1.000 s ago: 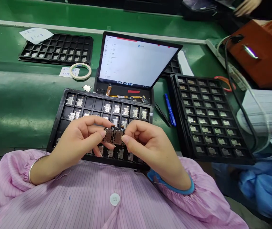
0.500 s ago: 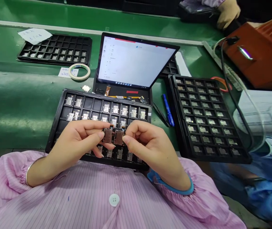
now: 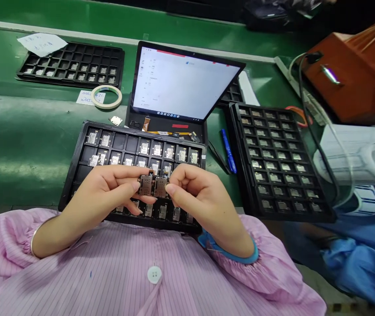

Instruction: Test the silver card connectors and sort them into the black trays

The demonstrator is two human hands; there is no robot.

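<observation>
Head; L hand (image 3: pixel 110 188), R hand (image 3: pixel 196 191) pinch 1 module (image 3: pixel 146 185) ea.; co-wkr hand moved off

On the green tabletop (image 3: pixel 16 131) lie an open laptop (image 3: pixel 187 85), a blue pen (image 3: pixel 228 151), a note (image 3: pixel 83 97) partly under a tape roll (image 3: pixel 106 106), and perhaps part of the near tray (image 3: pixel 119 141).

We count two hands (image 3: pixel 200 191) — two held boards (image 3: pixel 160 187).
We see one laptop (image 3: pixel 187 83), one blue pen (image 3: pixel 228 151), two handwritten notes (image 3: pixel 42 44).
</observation>
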